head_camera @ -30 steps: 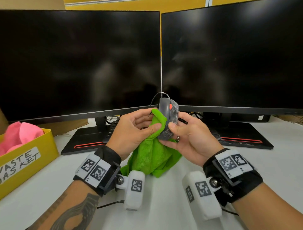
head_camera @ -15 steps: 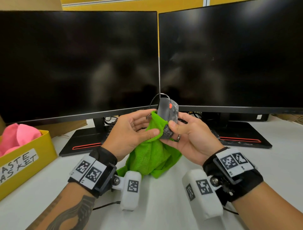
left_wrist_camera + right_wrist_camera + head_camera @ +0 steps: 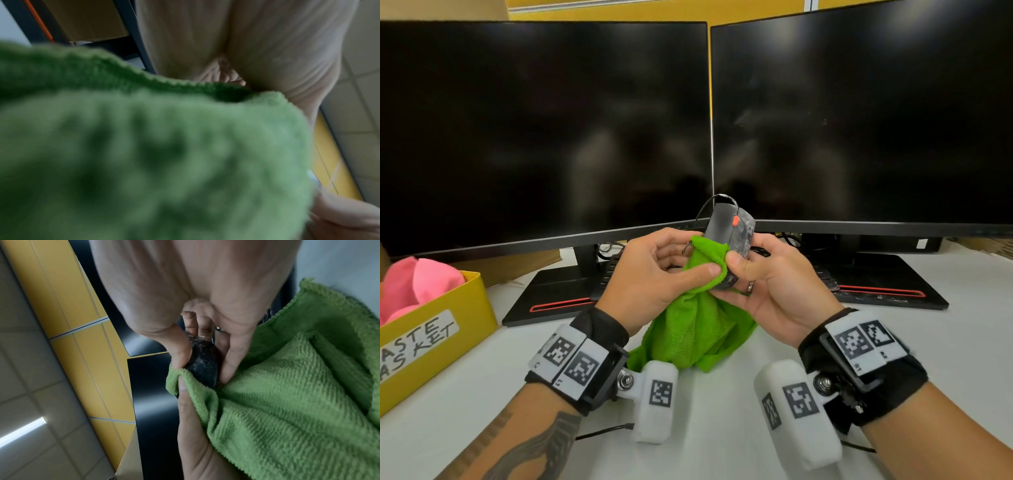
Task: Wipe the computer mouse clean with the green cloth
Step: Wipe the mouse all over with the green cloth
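two dark monitors (image 3: 544, 137) stand behind. green cloth (image 3: 695, 329) hangs to the table; left hand (image 3: 654, 270) pinches its top against the computer mouse (image 3: 729, 236), held upright by right hand (image 3: 774, 284), fingers clamped on its sides. best to rub the greyish right side firmly, mouse kept steady.

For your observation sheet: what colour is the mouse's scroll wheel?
Orange-red, on the dark grey computer mouse; clearest in the head view.

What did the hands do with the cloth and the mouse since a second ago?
The left hand slid the green cloth a little down the mouse, baring more of its dark top. Otherwise unchanged: the right hand still holds the mouse upright above the desk, the left still pinches the cloth against it, and grey grime remains on its right side.
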`<action>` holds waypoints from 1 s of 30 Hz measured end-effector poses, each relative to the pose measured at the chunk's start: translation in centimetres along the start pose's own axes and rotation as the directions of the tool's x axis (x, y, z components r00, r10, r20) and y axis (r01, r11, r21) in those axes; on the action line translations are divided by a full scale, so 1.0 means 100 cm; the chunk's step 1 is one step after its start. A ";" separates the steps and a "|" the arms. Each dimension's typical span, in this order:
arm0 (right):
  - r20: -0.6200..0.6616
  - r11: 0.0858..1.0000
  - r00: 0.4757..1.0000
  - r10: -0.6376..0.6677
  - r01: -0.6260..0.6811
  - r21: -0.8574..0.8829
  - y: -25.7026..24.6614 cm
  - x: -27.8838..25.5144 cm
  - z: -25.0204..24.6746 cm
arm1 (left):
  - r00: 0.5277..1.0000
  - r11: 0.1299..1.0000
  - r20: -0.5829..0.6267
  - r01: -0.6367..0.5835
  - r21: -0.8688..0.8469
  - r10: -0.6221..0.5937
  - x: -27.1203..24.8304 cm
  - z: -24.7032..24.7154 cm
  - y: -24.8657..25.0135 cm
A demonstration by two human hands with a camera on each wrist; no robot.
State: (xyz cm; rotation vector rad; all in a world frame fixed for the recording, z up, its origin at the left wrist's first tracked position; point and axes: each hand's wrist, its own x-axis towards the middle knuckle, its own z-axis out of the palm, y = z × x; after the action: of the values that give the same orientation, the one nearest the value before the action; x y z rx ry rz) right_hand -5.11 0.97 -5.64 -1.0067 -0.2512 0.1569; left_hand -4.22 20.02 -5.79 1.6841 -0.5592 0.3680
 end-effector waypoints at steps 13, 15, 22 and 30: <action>0.007 0.999 0.999 0.035 -0.035 0.007 -0.005 -0.003 0.002 | 0.994 0.998 0.091 0.062 0.009 -0.063 0.002 -0.014 -0.003; 0.012 0.999 0.999 0.044 -0.044 0.009 -0.005 -0.003 0.003 | 0.995 0.999 0.080 0.054 0.005 -0.054 0.001 -0.013 -0.002; 0.131 0.992 0.985 0.113 -0.118 0.034 -0.009 -0.006 0.001 | 0.997 0.995 0.076 -0.013 -0.096 0.021 0.002 -0.012 -0.001; 0.211 0.983 0.965 0.156 -0.173 0.064 -0.015 -0.006 -0.003 | 0.999 0.985 0.016 -0.030 -0.168 0.033 0.003 -0.005 -0.003</action>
State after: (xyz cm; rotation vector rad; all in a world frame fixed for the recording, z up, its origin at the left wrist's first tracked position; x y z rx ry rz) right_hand -5.61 -0.23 -4.56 -0.9300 -0.3462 0.4214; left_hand -3.83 20.50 -5.77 1.5197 -0.6142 0.3197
